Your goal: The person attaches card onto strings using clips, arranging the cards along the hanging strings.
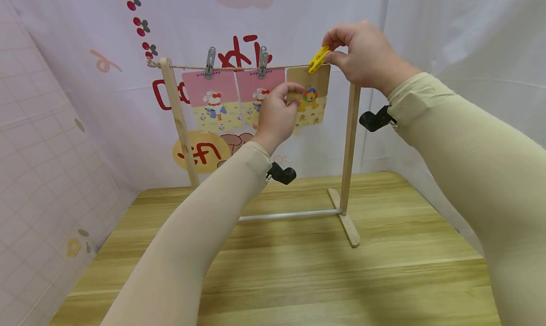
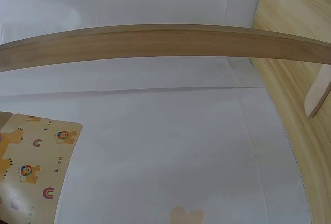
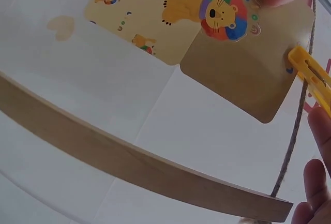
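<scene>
A yellow clothespin sits at the top edge of a lion-print card, where the rope runs. My right hand pinches the clothespin's rear end between thumb and fingers. In the right wrist view, the clothespin overlaps both the rope and the card. My left hand is at the card's left side, fingers loosely bent with a gap between thumb and forefinger. Its fingertips lie before the card's face; whether they press on it is unclear. The card's corner shows in the left wrist view.
Two pink rabbit cards hang to the left under grey clothespins. The rope spans a wooden stand with uprights, a white lower bar and a foot on the wooden table. A printed curtain hangs behind.
</scene>
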A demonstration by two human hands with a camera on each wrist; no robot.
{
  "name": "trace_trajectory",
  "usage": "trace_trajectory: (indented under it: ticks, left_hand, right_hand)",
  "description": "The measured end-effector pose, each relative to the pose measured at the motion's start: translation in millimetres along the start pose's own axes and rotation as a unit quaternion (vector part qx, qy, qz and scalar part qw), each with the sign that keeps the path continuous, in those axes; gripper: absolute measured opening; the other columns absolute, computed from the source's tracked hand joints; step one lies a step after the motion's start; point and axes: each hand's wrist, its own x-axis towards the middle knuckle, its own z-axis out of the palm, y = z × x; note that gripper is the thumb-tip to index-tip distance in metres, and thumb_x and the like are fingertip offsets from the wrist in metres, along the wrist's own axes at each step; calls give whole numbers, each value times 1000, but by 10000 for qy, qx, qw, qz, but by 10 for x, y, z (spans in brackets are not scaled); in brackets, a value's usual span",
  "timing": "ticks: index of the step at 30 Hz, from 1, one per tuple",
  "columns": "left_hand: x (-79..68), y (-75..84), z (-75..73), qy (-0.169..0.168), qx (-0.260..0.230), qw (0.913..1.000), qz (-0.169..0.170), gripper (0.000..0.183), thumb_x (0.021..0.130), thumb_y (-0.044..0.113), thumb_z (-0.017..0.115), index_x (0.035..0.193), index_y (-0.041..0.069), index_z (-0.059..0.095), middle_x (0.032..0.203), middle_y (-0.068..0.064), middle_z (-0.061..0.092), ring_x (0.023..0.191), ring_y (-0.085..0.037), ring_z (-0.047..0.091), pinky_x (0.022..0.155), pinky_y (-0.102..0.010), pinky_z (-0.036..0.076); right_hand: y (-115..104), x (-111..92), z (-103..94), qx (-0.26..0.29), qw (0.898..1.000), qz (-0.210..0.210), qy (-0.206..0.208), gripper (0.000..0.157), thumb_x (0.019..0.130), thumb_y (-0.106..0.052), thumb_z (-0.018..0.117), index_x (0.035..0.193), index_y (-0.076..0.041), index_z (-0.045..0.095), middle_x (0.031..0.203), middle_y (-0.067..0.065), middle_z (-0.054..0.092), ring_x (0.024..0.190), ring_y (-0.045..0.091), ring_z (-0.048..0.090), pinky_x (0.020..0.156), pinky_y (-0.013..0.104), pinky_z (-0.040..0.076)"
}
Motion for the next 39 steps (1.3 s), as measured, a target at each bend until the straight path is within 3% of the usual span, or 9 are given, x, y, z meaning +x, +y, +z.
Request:
trace_trajectory:
  ticks: [7,22,28,33,37,39]
  left_hand:
    - [2,-8,-3,-76,-166,9998,-11,23,107,12,61,126,20,71,136,5,68,59,-15,34,58,-24,34]
    - [0,-16,-12,-72,-243,9996,-78,22,106,15,64,127,20,71,137,6,68,51,-13,31,53,-23,32]
    - [-9,-32,-9,-103,-297,9995,-81,23,106,16,64,128,20,70,139,6,67,56,-13,34,56,-23,34]
    - [-10,-41,-8,-106,-345,9993,-26,24,106,14,64,128,19,70,140,6,66,75,-7,50,62,-22,39]
    - [-3,-38,-6,-94,-393,9992,16,25,106,14,64,130,20,70,141,7,65,60,-8,43,57,-22,38]
    - [1,-36,-3,-89,-406,9991,39,26,106,14,64,131,21,70,141,7,65,51,-11,34,53,-24,35]
  right_hand:
    - [-4,-11,11,32,10000,6,-7,27,108,-20,60,130,-4,65,132,13,71,127,25,57,105,41,41]
    - [7,-28,43,140,9999,23,-16,29,108,-21,61,133,-6,65,135,14,69,138,29,53,116,49,37]
    - [5,-29,68,126,9999,26,-2,31,109,-23,58,135,-7,66,139,13,69,145,30,48,127,54,19]
    - [-7,-25,87,88,9999,56,71,31,109,-24,58,135,-8,66,139,12,70,146,29,48,130,56,6]
    - [-18,-19,91,104,9997,69,199,30,109,-23,59,133,-7,68,136,11,72,142,28,54,130,56,2]
    - [-23,-15,89,150,9995,114,241,29,109,-22,59,132,-7,68,135,11,72,140,27,56,130,54,11]
